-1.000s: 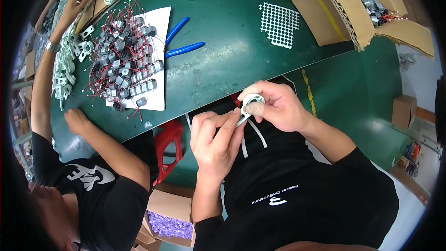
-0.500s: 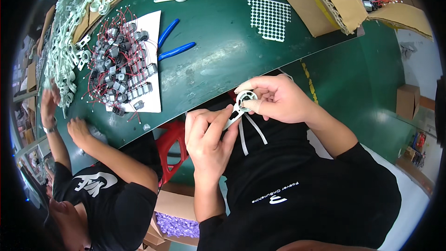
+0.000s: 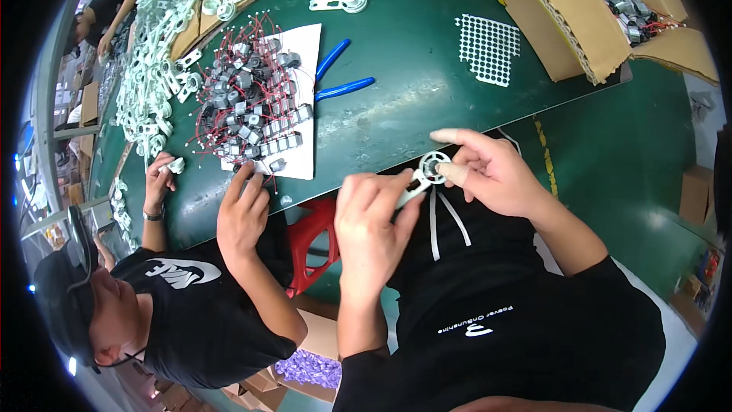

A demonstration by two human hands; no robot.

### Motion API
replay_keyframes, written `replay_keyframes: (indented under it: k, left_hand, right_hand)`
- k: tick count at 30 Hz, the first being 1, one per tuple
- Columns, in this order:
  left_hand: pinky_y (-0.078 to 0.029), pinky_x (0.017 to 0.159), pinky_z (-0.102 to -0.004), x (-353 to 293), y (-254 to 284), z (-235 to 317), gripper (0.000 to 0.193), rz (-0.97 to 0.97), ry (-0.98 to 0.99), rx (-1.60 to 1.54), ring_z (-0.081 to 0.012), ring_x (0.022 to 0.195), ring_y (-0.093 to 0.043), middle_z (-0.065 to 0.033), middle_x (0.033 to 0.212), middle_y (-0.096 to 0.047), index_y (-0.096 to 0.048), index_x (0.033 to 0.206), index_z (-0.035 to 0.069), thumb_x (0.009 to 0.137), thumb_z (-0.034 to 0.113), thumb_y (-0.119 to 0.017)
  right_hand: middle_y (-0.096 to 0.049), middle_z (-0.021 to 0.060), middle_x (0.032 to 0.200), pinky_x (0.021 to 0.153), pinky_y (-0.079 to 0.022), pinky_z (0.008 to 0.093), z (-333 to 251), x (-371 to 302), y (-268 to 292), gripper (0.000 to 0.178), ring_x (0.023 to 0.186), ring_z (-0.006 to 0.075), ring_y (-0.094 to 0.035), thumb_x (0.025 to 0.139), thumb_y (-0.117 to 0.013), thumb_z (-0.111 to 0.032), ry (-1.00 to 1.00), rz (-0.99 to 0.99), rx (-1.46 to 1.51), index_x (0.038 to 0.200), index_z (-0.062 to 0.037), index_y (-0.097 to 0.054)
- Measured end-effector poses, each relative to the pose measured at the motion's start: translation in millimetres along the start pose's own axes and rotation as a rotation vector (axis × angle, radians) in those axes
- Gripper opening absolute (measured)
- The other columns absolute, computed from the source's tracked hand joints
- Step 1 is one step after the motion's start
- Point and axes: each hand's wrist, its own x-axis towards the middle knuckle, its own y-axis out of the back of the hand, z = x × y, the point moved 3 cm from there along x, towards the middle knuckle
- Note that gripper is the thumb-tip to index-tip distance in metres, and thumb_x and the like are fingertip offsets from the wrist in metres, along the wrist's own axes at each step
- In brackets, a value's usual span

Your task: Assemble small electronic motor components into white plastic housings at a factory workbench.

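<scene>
- Your right hand (image 3: 496,172) pinches a small white plastic bracket (image 3: 428,170) by its ring end, thumb and fingers closed on it, index finger sticking out straight.
- Your left hand (image 3: 374,210) is closed on the bracket's arm end, fingertips pressed to it. Bracket sits between both hands, above your lap, just off the near edge of the green table (image 3: 412,91).
- White paper sheet (image 3: 293,99) on the table to your left, piled with small grey motors with red wires (image 3: 248,111).
- Blue-handled pliers (image 3: 339,76) lie just beside that sheet, touching its right edge.
- One loose white bracket (image 3: 339,3) lies at the far side of the table; a big heap of the same white brackets (image 3: 168,53) runs along the far-left.
- White perforated sheet (image 3: 488,47), square, dotted grid, lies flat near the cardboard box (image 3: 564,15) at top right; more motors are inside the box.
- Co-worker's hand (image 3: 242,214) rests at the sheet's near edge; their other hand (image 3: 158,175) holds a white part.
- Red plastic stool (image 3: 313,240) under the table edge.
- Open carton with purple filling (image 3: 313,366) on the floor below it.
</scene>
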Motion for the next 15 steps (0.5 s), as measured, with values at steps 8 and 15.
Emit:
replay_keyframes:
  k: [8,15]
  left_hand:
    - [-0.057,0.097,-0.0489,45,95,-37,0.036,0.363,0.109,0.432,-0.0362,0.105,-0.072,-0.0145,0.107,-0.080,-0.088,0.123,0.002,0.089,0.007,-0.097]
    - [-0.063,0.102,-0.0544,130,158,-69,0.037,0.327,0.411,0.794,-0.0460,0.108,-0.081,-0.0260,0.106,-0.086,-0.088,0.125,-0.002,0.098,0.022,-0.089]
  right_hand:
    - [-0.074,0.0010,0.084,0.061,-0.053,0.0262,-4,0,7,0.047,0.067,0.0051,-0.066,0.114,-0.082,-0.018,0.056,-0.014,-0.029,0.154,0.0023,-0.068]
    - [-0.076,0.0017,0.090,0.064,-0.052,0.0251,4,-6,11,0.047,0.071,0.0032,-0.065,0.114,-0.080,-0.012,0.072,0.053,0.055,0.157,0.0016,-0.065]
